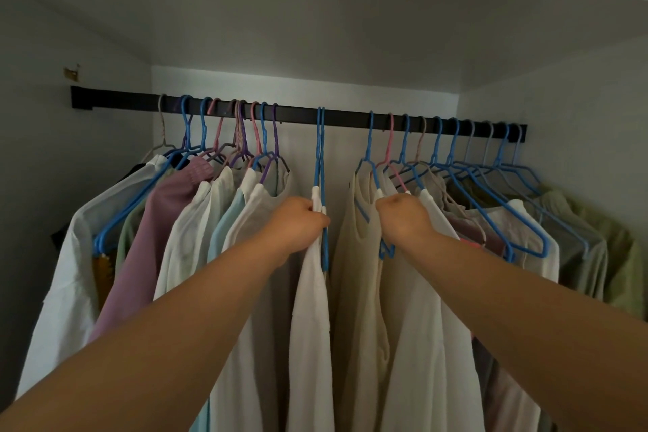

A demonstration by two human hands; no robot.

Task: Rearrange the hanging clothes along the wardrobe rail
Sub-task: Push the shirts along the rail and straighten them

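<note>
With your left hand (298,221) clenched on the white shirt (312,309) and right hand (403,217) on the cream shirt (357,273), a hard pull can slip them from the hangers.

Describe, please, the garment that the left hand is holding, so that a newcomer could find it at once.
Follow the black wardrobe rail to the gap between the two bunches of clothes. There a white fabric garment hangs alone on a blue plastic hanger, in the grip of the left hand. Unlike its neighbours, it has bare rail on both sides.
</note>
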